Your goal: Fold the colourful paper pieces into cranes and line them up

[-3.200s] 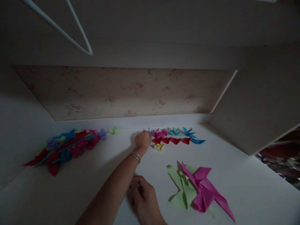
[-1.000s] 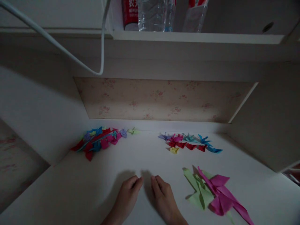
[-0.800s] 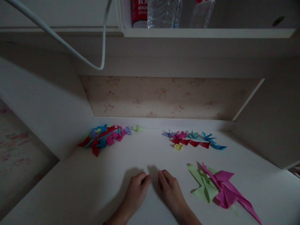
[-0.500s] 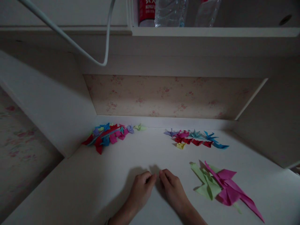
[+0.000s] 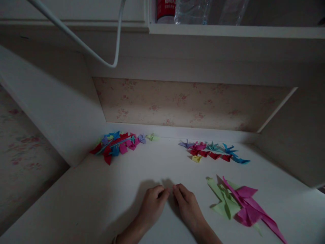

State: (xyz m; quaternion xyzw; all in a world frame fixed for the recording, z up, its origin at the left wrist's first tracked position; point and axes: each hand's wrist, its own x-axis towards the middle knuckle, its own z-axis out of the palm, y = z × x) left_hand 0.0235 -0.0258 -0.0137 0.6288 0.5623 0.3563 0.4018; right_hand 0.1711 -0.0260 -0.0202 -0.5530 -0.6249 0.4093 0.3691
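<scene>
Both of my hands rest low in the middle of the white desk, a small gap between them. My left hand is curled into a loose fist, its thumb against the bent forefinger. My right hand is closed in the same way, knuckles outward. Nothing shows in either one. Closest to the right hand lies a large light-green folded paper piece, with a magenta paper crane partly over it.
At the back left is a heap of small coloured origami pieces. Another group of paper cranes and folded pieces lies back right. A white cable hangs overhead. Above, a shelf holds a red-labelled container and clear plastic bottles.
The camera view has shifted slightly, so the shelf and bottles sit a little higher and further right. My hands and the paper pieces stay in place.
</scene>
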